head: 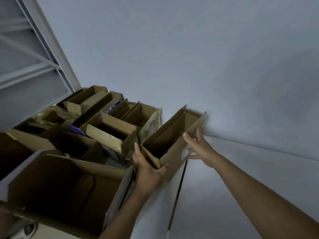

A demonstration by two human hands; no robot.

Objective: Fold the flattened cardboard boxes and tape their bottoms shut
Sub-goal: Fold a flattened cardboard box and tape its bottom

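A folded-up brown cardboard box stands open-topped against the pale wall, at the right end of a row of boxes. My left hand grips its near corner, thumb on the right face and fingers along the left side. My right hand holds the box's right wall near the top edge, fingers spread on the cardboard. The box's bottom is hidden from view.
Several open cardboard boxes crowd the left, some with packets inside. A large open box sits nearest me at lower left. A pale wall rises behind, with a white surface to the right and a metal frame at top left.
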